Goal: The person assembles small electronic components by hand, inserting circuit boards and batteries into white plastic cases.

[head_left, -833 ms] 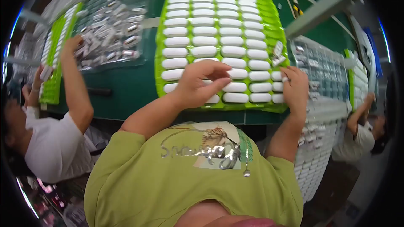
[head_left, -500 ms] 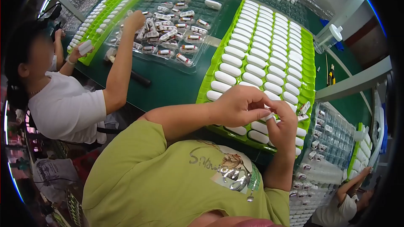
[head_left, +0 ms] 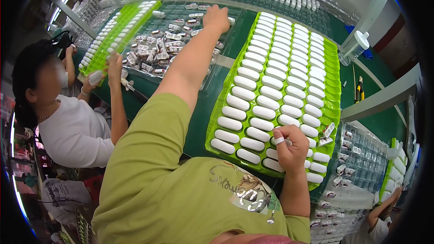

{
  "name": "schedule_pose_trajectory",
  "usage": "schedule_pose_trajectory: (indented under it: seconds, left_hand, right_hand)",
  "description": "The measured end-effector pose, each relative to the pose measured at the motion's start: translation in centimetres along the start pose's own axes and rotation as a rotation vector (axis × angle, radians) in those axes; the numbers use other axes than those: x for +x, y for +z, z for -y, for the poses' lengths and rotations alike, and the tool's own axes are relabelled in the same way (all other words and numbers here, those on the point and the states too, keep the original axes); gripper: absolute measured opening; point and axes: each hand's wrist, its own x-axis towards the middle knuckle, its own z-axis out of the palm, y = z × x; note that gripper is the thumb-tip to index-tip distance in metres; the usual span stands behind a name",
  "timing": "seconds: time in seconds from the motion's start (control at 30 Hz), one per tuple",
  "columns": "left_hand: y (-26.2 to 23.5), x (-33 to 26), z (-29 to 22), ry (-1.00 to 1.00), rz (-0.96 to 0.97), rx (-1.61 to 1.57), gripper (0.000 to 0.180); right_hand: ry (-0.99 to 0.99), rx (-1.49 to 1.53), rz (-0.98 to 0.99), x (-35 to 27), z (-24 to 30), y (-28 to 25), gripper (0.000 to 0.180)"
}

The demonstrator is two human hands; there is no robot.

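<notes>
My left hand (head_left: 217, 18) reaches over the far side of a clear plastic tray (head_left: 204, 86) of small electronic parts. Its fingertips point away and are partly hidden, close to a white oval piece (head_left: 231, 21). My right hand (head_left: 293, 148) is closed, fingers curled, above the near part of a bright green tray (head_left: 333, 79); whatever it may hold is hidden. A white band (head_left: 279, 140) wraps its thumb. White oval cases (head_left: 249, 155) stand in rows in the green tray. Two small open parts (head_left: 329, 130) lie at its right edge.
At left, a person in a white shirt (head_left: 74, 129) handles a white case (head_left: 95, 77) beside another green tray (head_left: 100, 58). A clear cup (head_left: 355, 47), a yellow-black cutter (head_left: 359, 89) and a grey frame post (head_left: 384, 96) are at right. Stacked clear trays (head_left: 361, 160) stand lower right.
My hands were together over the green tray. The left has moved away to the far side of the clear tray; the right has stayed low, slightly nearer me.
</notes>
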Motion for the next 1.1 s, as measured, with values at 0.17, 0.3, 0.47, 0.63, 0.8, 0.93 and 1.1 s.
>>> schedule_pose_trajectory:
  seconds: [0.17,0.3,0.47,0.63,0.8,0.93,1.1]
  left_hand:
    - [0.0,1.4,0.0,0.176,0.166,0.266,0.025]
    - [-2.5,-0.3,-1.3,0.221,0.034,0.149,0.02]
    - [-8.1,-9.4,-5.9,0.345,0.111,-0.612,0.028]
    - [-11.7,-18.0,-8.4,0.102,0.809,-1.703,0.033]
    - [-12.9,-22.4,-9.1,-0.178,1.213,-1.864,0.019]
    - [-12.2,-23.8,-9.8,-0.23,1.292,-1.869,0.017]
    - [-12.1,-24.7,-9.9,-0.152,1.19,-1.732,0.024]
  right_hand:
    - [0.001,-0.001,0.004,-0.4,-0.3,-0.2,0.004]
    - [-0.004,0.036,-0.003,-0.7,-0.2,-0.3,0.004]
    - [0.054,0.027,0.012,-1.0,0.0,-0.4,0.005]
    - [0.023,0.015,-0.026,-0.6,-0.6,-0.7,0.009]
    - [0.209,0.242,-0.18,0.3,-1.1,-2.8,0.013]
    - [0.412,-0.16,-0.379,-1.0,-1.4,-10.0,0.02]
    - [0.763,-0.868,-0.194,-1.4,-2.5,-11.8,0.038]
